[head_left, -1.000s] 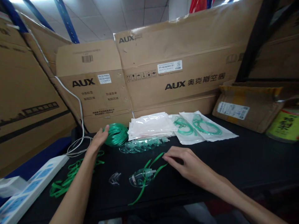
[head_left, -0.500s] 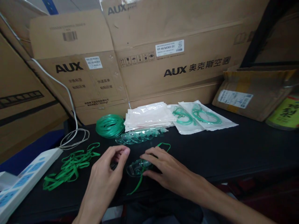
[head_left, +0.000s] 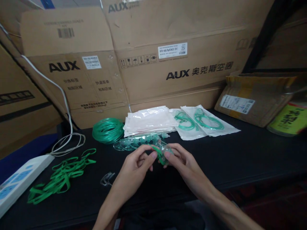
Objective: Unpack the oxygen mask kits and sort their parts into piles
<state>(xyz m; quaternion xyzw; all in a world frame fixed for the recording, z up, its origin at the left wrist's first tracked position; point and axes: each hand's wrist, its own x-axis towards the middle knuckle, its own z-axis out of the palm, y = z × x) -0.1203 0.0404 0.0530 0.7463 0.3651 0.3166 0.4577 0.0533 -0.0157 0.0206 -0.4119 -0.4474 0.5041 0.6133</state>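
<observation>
A clear, green-tinted oxygen mask (head_left: 166,148) is held just above the black table. My right hand (head_left: 185,163) has its thumb and fingers closed on the mask's right side. At the mask's left side, my left hand (head_left: 135,167) pinches a green elastic strap (head_left: 158,152). The fingers partly cover where strap and mask meet. Small clear plastic pieces (head_left: 107,179) lie left of my left forearm. Behind my hands lies a row of nested clear green masks (head_left: 130,141). A loose heap of green straps (head_left: 68,174) rests farther left.
A coil of green tubing (head_left: 107,130) and a stack of white pouches (head_left: 151,119) stand along the back. Two pouches with tubing (head_left: 208,119) lie right of them. A power strip (head_left: 20,182), large cartons (head_left: 168,76), a small box (head_left: 251,99) and a yellow-green tub (head_left: 291,119) border the table.
The mask has been lifted from the table by my right hand. My left hand has moved right and closed on its green strap. The small clear pieces are now uncovered. The view has shifted slightly.
</observation>
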